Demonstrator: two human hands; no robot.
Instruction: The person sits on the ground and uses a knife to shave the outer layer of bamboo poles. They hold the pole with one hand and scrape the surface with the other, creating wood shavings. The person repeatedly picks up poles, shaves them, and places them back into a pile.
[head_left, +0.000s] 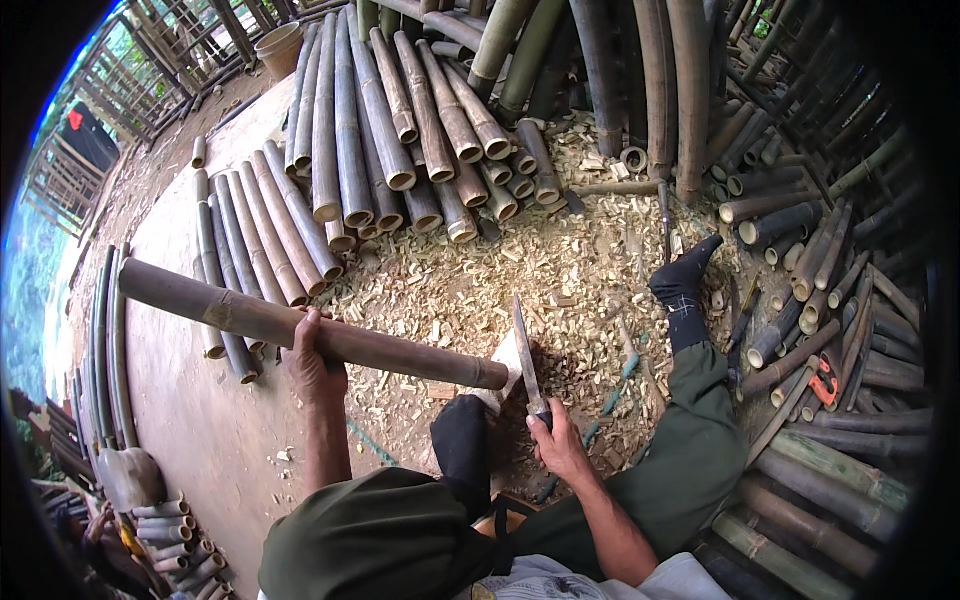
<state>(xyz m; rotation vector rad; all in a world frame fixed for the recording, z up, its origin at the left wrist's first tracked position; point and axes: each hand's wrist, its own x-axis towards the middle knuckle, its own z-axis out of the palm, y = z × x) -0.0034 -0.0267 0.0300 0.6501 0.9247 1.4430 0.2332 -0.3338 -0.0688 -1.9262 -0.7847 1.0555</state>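
My left hand (314, 362) is closed around a long brown bamboo pole (405, 352) near its middle, holding it up at a slant. The pole's lower right end rests on or just over a pale wooden block (511, 360); I cannot tell if they touch. In my right hand (563, 443) is a long-bladed knife (527, 352), gripped by its dark handle. Its blade points away from me, beside the pole's end and apart from it. My dark-socked left foot (460, 440) is close to the block.
Pale wood chips (430, 280) cover the ground. Cut bamboo poles (350, 150) lie in rows ahead, with more bamboo piled (800, 330) on the right. An orange-handled saw (824, 382) sits on that pile. A long-handled tool (665, 220) stands beyond my right foot (685, 290).
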